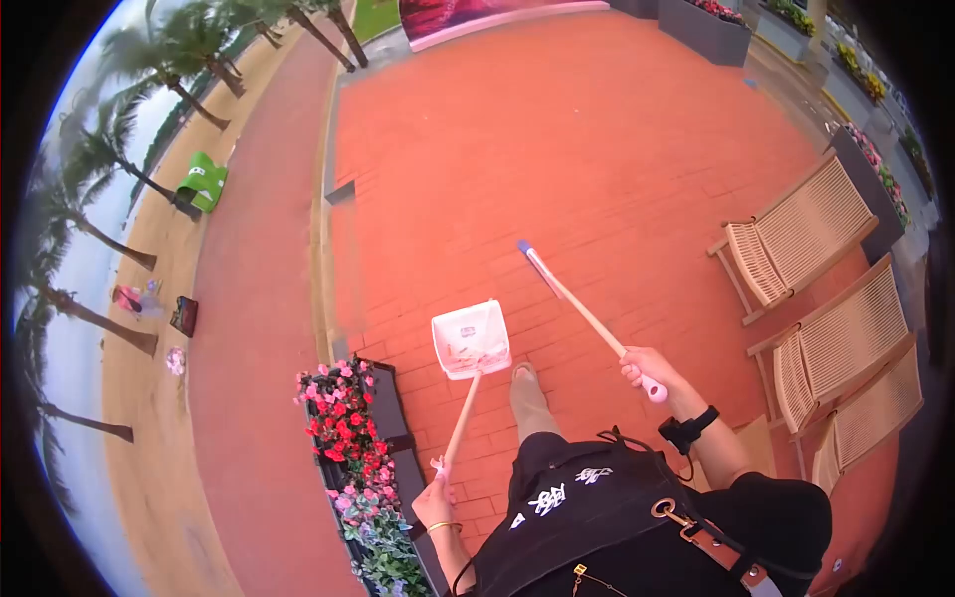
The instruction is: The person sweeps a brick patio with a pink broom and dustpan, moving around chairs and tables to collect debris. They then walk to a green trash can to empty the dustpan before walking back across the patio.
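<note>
Low in the middle of the head view, my left hand (435, 500) is closed round the handle end of a long-handled dustpan (472, 338). The dustpan's white and pink pan holds some small dark bits and is beside the flower planter. My right hand (652, 374) grips the pink end of a broom (595, 323), whose narrow blue-tipped head points away over the red paving (448, 179). The broom head and the pan are apart. A shoe (524, 373) shows between the two tools.
A planter of red and pink flowers (348, 428) stands at my left. Wooden loungers (811, 239) line the right side. Palm trees, sand and a green object (203, 183) lie beyond the path at the left. Grey planters (704, 32) stand at the far right.
</note>
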Demonstrator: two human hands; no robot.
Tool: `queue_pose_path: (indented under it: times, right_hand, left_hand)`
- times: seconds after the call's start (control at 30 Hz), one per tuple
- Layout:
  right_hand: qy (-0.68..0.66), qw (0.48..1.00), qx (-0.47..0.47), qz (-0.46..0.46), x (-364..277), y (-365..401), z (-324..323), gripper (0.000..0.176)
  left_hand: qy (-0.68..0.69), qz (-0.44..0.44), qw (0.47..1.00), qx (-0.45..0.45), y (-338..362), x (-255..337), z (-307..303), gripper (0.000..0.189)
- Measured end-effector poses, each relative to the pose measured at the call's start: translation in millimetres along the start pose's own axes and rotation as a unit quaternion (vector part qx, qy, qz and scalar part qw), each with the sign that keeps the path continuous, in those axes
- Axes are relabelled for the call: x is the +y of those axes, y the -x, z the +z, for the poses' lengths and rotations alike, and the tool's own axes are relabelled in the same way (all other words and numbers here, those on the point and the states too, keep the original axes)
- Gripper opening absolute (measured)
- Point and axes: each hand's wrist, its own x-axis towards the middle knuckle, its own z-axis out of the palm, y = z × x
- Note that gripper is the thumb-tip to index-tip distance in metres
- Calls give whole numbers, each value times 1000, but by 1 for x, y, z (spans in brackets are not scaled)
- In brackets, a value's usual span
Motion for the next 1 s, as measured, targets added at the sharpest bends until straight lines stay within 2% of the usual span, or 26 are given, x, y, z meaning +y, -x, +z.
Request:
queue_pose_path:
  times: [0.07,0.13,0.23,0.33,0.4,0.43,0.5,0.57,0.63,0.7,0.8,0.9,1.0]
  right_hand:
    - [-9,1000,24,-13,-50,-35,23,10]
    - [-36,999,29,-12,-89,-73,35,11]
    - [-80,995,62,16,-152,-104,49,17]
    - [-90,991,103,-10,-204,-131,63,27]
    - [-55,988,140,-44,-223,-166,59,38]
    - [-55,988,138,-41,-239,-188,63,38]
    - [30,980,191,-51,-276,-231,65,43]
    - [42,978,194,-70,-331,-288,56,41]
    - [80,975,203,-38,-404,-343,70,37]
    - [122,974,189,-29,-458,-405,79,28]
    - [204,961,188,-10,-553,-478,133,18]
    - [160,976,142,-25,-636,-577,171,10]
    - [106,988,114,-1,-689,-676,204,7]
  left_hand:
    - [-34,10,999,-12,-68,45,39,25]
    - [-139,31,990,-17,-128,96,79,28]
    - [-192,38,980,-34,-193,174,140,31]
    - [-226,69,970,-58,-260,233,206,34]
    - [-234,77,968,-51,-318,259,253,34]
    - [-236,83,967,-49,-344,274,278,34]
    - [-231,66,970,-44,-385,305,326,32]
    - [-178,39,982,-45,-427,338,372,30]
    - [-148,38,987,-50,-483,362,412,30]
    - [-139,12,989,-42,-511,390,420,29]
    - [-79,-5,996,-30,-556,445,456,28]
    - [-100,-9,995,-16,-617,499,510,26]
    - [-113,-10,993,-18,-688,530,555,27]
